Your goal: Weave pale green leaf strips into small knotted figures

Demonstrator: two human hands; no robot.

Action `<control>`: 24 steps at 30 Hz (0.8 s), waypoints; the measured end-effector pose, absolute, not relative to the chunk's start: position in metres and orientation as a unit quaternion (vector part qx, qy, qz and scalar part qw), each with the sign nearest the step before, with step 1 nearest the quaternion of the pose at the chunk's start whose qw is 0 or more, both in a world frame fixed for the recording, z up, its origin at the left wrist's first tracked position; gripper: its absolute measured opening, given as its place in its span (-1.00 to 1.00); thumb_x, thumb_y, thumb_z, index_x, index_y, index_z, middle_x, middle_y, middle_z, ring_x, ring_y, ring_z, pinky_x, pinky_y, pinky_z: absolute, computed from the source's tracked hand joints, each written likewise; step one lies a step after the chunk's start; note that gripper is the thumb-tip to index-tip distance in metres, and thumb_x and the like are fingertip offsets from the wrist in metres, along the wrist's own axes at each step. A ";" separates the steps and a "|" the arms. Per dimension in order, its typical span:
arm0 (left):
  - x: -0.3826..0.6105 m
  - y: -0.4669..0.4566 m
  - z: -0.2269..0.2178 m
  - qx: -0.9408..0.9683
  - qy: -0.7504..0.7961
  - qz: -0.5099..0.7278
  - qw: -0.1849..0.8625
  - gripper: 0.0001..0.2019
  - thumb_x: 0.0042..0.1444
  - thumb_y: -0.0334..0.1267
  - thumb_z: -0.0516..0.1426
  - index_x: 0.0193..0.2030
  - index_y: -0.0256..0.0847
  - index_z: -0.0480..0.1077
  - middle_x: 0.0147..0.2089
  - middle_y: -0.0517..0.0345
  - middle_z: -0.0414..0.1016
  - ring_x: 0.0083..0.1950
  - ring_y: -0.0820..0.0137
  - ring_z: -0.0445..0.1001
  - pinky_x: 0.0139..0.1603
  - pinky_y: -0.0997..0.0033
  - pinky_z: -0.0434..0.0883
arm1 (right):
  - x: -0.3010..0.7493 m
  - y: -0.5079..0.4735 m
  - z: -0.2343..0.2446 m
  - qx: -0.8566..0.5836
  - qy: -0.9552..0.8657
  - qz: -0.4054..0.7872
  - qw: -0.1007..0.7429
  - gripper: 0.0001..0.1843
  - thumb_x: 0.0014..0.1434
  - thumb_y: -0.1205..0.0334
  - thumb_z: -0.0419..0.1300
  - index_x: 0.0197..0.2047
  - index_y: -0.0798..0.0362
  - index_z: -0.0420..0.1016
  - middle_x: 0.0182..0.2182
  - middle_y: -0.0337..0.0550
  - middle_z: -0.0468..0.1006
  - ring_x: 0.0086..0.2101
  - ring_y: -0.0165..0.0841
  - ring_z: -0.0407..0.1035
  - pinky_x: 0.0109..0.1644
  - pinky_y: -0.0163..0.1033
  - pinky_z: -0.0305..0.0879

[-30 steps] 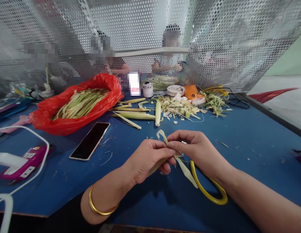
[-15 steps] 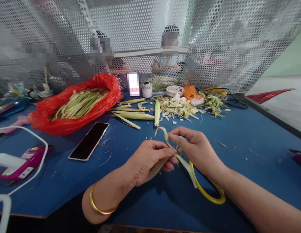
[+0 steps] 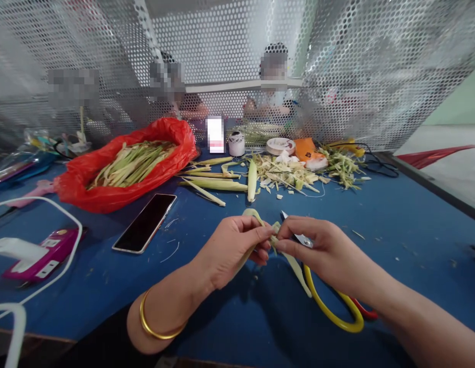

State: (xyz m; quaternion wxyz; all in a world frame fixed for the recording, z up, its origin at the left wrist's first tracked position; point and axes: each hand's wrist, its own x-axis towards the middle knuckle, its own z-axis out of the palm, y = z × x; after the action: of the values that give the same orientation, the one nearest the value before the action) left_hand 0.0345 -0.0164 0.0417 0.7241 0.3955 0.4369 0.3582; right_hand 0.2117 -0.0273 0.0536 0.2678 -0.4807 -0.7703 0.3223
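Perforated metal screen (image 3: 222,41) backs the blue desk (image 3: 413,230), with people seated beyond it. Close to the wearer, above the desk's near half, a pale leaf strip (image 3: 298,274) lies right between the fingers of both hands, so neither has any reach to cover. Its long axis runs on a slant: one end curls over beyond the left fingers, and the tail hangs down and to the right, under the right hand (image 3: 329,245). Left hand (image 3: 233,248) pinches the strip between thumb and forefinger just beside its curled end; the right thumb and forefinger nip it a little further along, nearer the tail. The two sets of fingertips are very close together, and whether they touch is hard to tell.

Scissors (image 3: 306,240) sit at the right hand, much the nearer of the two, blades pointing away and slightly left, yellow and red handles under the wrist; whether the palm bears them or they rest on the desk, I cannot tell. Loose husk pieces (image 3: 224,184) lie well beyond the fingers, beside a red bag (image 3: 107,198)
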 end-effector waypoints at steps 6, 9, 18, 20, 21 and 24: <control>0.034 -0.018 0.041 0.415 0.439 0.344 0.719 -0.65 -0.13 -0.06 0.37 -0.52 -0.28 0.38 -0.59 0.29 0.35 -0.62 0.58 0.32 -0.55 0.54 0.38 | 0.219 -0.025 0.057 -0.455 -0.793 0.325 0.241 -0.74 0.24 0.20 0.12 -0.48 0.03 0.42 -0.50 -0.25 0.45 -0.44 -0.39 0.31 -0.31 -0.30 0.23; 0.034 -0.018 0.041 0.409 0.440 0.344 0.721 -0.65 -0.14 -0.08 0.37 -0.52 -0.29 0.38 -0.60 0.29 0.35 -0.62 0.57 0.32 -0.56 0.55 0.37 | 0.221 -0.024 0.059 -0.451 -0.800 0.325 0.226 -0.74 0.24 0.21 0.12 -0.48 0.03 0.42 -0.49 -0.24 0.46 -0.44 -0.38 0.31 -0.32 -0.29 0.21; 0.033 -0.015 0.042 0.373 0.440 0.375 0.726 -0.71 0.05 -0.06 0.25 -0.39 -0.31 0.46 -0.53 0.16 0.44 -0.55 0.48 0.41 -0.52 0.47 0.41 | 0.221 -0.025 0.055 -0.479 -0.775 0.347 0.223 -0.71 0.26 0.11 0.06 -0.47 0.02 0.33 -0.55 -0.29 0.32 -0.49 -0.41 0.17 -0.43 -0.32 0.10; 0.032 -0.015 0.042 0.375 0.437 0.372 0.728 -0.71 0.04 -0.06 0.26 -0.37 -0.31 0.48 -0.52 0.16 0.45 -0.54 0.48 0.42 -0.51 0.47 0.41 | 0.220 -0.025 0.054 -0.481 -0.765 0.361 0.229 -0.73 0.25 0.12 0.07 -0.46 0.02 0.33 -0.55 -0.29 0.31 -0.48 -0.41 0.15 -0.43 -0.31 0.10; 0.032 -0.015 0.042 0.382 0.437 0.372 0.725 -0.72 0.01 -0.08 0.28 -0.38 -0.32 0.47 -0.52 0.17 0.45 -0.55 0.49 0.41 -0.51 0.49 0.40 | 0.220 -0.025 0.054 -0.481 -0.763 0.365 0.231 -0.73 0.25 0.12 0.07 -0.46 0.02 0.33 -0.55 -0.29 0.30 -0.48 -0.41 0.15 -0.43 -0.31 0.10; 0.033 -0.016 0.041 0.403 0.443 0.376 0.707 -0.72 -0.11 -0.14 0.36 -0.42 -0.31 0.46 -0.54 0.23 0.43 -0.58 0.55 0.37 -0.53 0.53 0.36 | 0.220 -0.024 0.055 -0.482 -0.767 0.354 0.232 -0.72 0.24 0.13 0.07 -0.48 0.02 0.32 -0.55 -0.29 0.31 -0.48 -0.40 0.16 -0.42 -0.31 0.12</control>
State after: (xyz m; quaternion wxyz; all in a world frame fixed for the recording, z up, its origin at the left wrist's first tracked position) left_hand 0.0333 -0.0159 0.0408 0.7073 0.4027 0.4433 0.3757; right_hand 0.2199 -0.0243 0.0545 0.2317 -0.4816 -0.7673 0.3544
